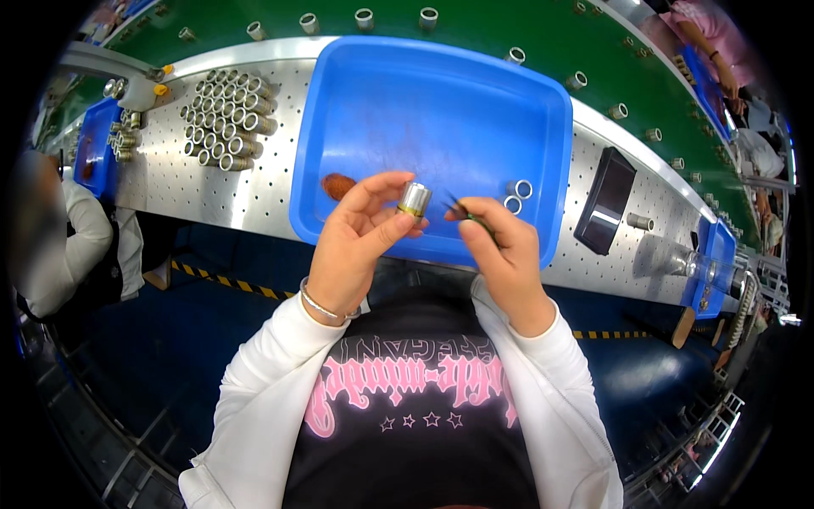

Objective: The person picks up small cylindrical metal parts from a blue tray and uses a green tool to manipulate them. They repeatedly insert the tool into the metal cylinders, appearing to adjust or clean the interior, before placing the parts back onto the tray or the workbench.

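Note:
Over the near part of a blue plastic tray (432, 64), my left hand (356, 233) pinches a short silver metal cylinder with a gold band at its lower end (415, 198). The cylinder tilts slightly. My right hand (509, 246) is closed around slim dark tweezers (458, 209), whose points are directed at the cylinder but stay apart from it. Inside the tray, two metal rings or sleeves (514, 204) lie at the right. A reddish-brown lump (337, 186), its kind unclear, rests at the left, beside my left hand.
Many metal sleeves (227, 119) stand grouped on the perforated metal bench (275, 182) at left. Further sleeves (429, 17) line the green conveyor (483, 21) beyond. A dark flat device (605, 201) and one sleeve (640, 221) lie right of the tray. Someone in white sleeves (80, 229) sits at left.

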`<state>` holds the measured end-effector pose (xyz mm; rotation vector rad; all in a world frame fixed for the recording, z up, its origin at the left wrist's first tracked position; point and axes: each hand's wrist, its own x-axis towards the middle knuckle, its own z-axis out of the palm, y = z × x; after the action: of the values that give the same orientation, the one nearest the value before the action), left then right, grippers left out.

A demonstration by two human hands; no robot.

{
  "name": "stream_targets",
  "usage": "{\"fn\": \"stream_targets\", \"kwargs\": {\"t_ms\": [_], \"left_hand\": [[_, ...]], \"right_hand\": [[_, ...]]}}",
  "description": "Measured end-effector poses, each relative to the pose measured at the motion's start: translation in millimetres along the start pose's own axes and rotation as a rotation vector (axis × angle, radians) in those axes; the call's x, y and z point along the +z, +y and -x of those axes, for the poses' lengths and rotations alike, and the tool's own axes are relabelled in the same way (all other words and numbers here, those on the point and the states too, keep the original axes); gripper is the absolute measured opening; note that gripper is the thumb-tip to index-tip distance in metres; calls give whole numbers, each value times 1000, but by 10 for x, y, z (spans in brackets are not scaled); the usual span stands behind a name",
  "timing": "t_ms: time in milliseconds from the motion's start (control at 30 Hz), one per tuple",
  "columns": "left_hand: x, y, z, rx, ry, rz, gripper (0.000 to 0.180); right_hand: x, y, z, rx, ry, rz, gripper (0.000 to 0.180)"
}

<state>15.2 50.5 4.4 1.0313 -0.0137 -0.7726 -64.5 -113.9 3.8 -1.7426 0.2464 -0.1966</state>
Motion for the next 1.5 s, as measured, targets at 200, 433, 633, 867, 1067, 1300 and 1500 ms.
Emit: {"fn": "stream_targets", "kwargs": {"t_ms": [200,433,633,867,1067,1300,1500], "left_hand": [[-15,13,-1,-46,2,2,38],[59,6,-24,-40,-63,51,39],[8,-95,-1,-26,-56,24,41],[61,-47,-2,-14,-44,12,42],[66,-33,28,-73,-17,20,42],[68,-59,25,-34,-39,4,42],[13,-50,13,-116,-48,82,44]], "right_hand": [[-42,-45,-55,182,315,-543,22],[116,-109,-101,-100,20,236,23],[113,-54,-85,-152,52,157,16],[106,-131,-68,-152,123,123,11],[79,-140,-6,-107,120,68,9],[81,-124,-7,-74,169,-45,9],[40,13,-25,-149,277,-179,11]]}}
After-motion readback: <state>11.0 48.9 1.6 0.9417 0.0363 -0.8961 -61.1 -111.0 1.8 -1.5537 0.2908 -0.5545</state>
